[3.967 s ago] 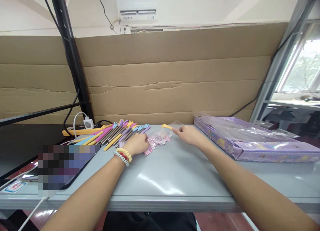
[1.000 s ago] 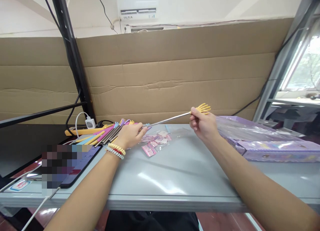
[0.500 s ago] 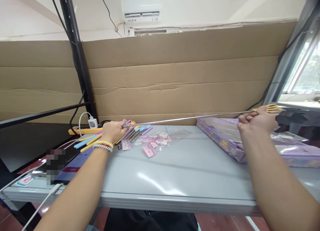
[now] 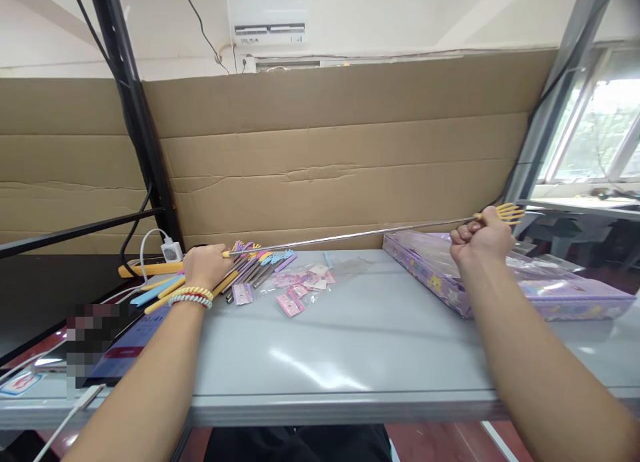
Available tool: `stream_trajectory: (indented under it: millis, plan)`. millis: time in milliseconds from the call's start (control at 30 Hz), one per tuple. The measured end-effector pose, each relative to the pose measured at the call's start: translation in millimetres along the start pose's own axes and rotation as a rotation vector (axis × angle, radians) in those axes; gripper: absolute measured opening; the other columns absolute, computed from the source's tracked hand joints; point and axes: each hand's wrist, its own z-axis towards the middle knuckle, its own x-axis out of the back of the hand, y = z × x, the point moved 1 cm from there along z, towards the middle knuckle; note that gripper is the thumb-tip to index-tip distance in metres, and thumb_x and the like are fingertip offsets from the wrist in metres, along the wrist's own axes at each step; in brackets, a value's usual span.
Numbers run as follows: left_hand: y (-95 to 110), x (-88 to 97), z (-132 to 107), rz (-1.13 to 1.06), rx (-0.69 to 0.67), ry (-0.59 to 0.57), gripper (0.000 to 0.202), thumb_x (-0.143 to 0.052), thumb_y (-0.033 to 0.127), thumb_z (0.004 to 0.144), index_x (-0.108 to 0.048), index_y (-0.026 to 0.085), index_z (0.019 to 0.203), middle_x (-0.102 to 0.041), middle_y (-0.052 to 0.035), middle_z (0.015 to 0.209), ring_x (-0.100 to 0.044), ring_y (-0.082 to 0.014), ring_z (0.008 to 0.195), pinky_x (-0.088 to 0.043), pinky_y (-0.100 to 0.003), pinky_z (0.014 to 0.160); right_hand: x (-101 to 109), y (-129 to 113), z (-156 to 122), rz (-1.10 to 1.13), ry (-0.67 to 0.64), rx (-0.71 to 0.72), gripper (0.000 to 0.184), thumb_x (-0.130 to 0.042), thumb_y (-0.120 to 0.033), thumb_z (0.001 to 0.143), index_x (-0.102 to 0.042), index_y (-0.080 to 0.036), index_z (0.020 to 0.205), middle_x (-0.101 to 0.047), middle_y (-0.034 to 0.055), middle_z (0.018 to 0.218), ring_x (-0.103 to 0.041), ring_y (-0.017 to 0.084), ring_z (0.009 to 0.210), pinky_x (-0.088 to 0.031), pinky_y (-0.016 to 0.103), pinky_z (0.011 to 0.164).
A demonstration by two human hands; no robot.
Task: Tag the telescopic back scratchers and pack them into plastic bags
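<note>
A telescopic back scratcher [image 4: 350,235] with a yellow claw is stretched out above the table, its thin metal rod slanting up slightly to the right. My left hand [image 4: 206,267], with beaded bracelets at the wrist, is closed around its handle end. At the far end my right hand [image 4: 483,239] grips the rod just below the claw, whose yellow prongs stick out past the fist. Beside and behind my left hand lie several more back scratchers [image 4: 260,269] in purple, orange and blue, with their rods pushed in. Small pink cards [image 4: 290,304] in clear plastic are scattered near them.
A purple patterned box [image 4: 430,275] with clear plastic on it lies under my right forearm. At left are a tablet [image 4: 130,342], a white charger [image 4: 171,250] with cables, and a black rack post [image 4: 135,115]. A cardboard panel [image 4: 325,149] stands behind the grey table [image 4: 350,355].
The view has turned a little to the right, so everything sits further left in the picture. Both hands still hold the extended back scratcher in much the same pose.
</note>
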Motion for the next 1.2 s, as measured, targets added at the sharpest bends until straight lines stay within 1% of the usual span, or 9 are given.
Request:
stream_trajectory:
  millis: [167,233,433,500,567,667,867,1067,1200]
  plan:
    - [3,3.0,-2,0.05,-0.025,-0.057,0.032,-0.039,0.032,0.07,-0.068,0.02,0.076,-0.068,-0.0106,0.08,-0.062,-0.0294,0.08,-0.038,-0.031,0.058,-4,6,0,-0.02,0.024,-0.01,0.034,-0.038,-0.01,0.081,-0.033,-0.018,0.048,-0.025,-0.0086,0.031,-0.018,0.003,0.026,-0.01,0.019,0.029]
    - [14,8.3,-5,0.058,-0.07,-0.061,0.033,-0.038,0.03,0.072,-0.068,0.019,0.078,-0.068,-0.0116,0.079,-0.062,-0.0295,0.079,-0.04,-0.032,0.059,-11,15,-9,-0.037,-0.041,-0.016,0.031,-0.043,-0.011,0.08,-0.035,-0.018,0.051,-0.027,-0.0095,0.031,-0.018,0.003,0.025,-0.011,0.019,0.029]
    - [89,30.3,-37,-0.053,-0.244,-0.024,0.035,-0.034,0.026,0.078,-0.067,0.016,0.079,-0.067,-0.0124,0.074,-0.064,-0.0264,0.071,-0.043,-0.033,0.059,-41,74,-100,-0.14,-0.581,-0.156,0.037,-0.071,-0.034,0.062,-0.038,-0.019,0.052,-0.034,-0.0095,0.036,-0.027,0.003,0.029,-0.019,0.018,0.03]
    - [110,35.5,-49,-0.118,-0.325,-0.036,0.032,-0.035,0.025,0.079,-0.066,0.016,0.078,-0.066,-0.0113,0.071,-0.063,-0.025,0.07,-0.042,-0.032,0.058,-45,91,-133,-0.295,-0.831,-0.166,0.041,-0.069,-0.041,0.064,-0.04,-0.018,0.047,-0.038,-0.0059,0.036,-0.032,0.005,0.031,-0.024,0.02,0.032]
    - [120,37.9,-57,-0.163,-0.336,-0.05,0.031,-0.035,0.026,0.08,-0.064,0.016,0.076,-0.066,-0.0104,0.07,-0.063,-0.0238,0.068,-0.041,-0.031,0.056,-46,99,-153,-0.348,-0.903,-0.118,0.045,-0.063,-0.045,0.071,-0.04,-0.017,0.043,-0.039,-0.0042,0.036,-0.034,0.006,0.033,-0.027,0.021,0.034]
    - [118,36.7,-59,-0.184,-0.324,-0.049,0.028,-0.037,0.027,0.08,-0.062,0.017,0.075,-0.066,-0.0095,0.07,-0.062,-0.0232,0.068,-0.039,-0.03,0.056,-43,102,-161,-0.371,-0.954,-0.121,0.047,-0.058,-0.047,0.075,-0.041,-0.017,0.043,-0.04,-0.0034,0.037,-0.035,0.006,0.033,-0.027,0.021,0.034]
    - [117,29.5,-61,-0.329,-0.376,-0.085,0.02,-0.039,0.031,0.083,-0.053,0.018,0.081,-0.063,-0.0064,0.071,-0.061,-0.0217,0.071,-0.036,-0.029,0.056,-39,110,-162,-0.329,-1.053,-0.388,0.032,-0.065,-0.046,0.068,-0.051,-0.017,0.072,-0.05,-0.0057,0.049,-0.04,0.006,0.034,-0.027,0.019,0.032]
    - [123,25.6,-69,-0.418,-0.455,-0.093,0.013,-0.039,0.03,0.084,-0.046,0.02,0.082,-0.063,-0.0041,0.076,-0.061,-0.0203,0.071,-0.034,-0.027,0.054,-39,106,-163,-0.412,-1.133,-0.293,0.029,-0.06,-0.044,0.073,-0.055,-0.016,0.072,-0.045,-0.0065,0.04,-0.037,0.006,0.035,-0.029,0.019,0.036]
    - [125,28.0,-63,-0.424,-0.457,-0.086,0.015,-0.037,0.032,0.085,-0.045,0.02,0.086,-0.064,-0.0048,0.076,-0.062,-0.0213,0.071,-0.036,-0.028,0.055,-47,105,-154,-0.43,-1.059,-0.27,0.031,-0.061,-0.046,0.072,-0.054,-0.016,0.066,-0.047,-0.0051,0.042,-0.04,0.007,0.037,-0.031,0.02,0.037]
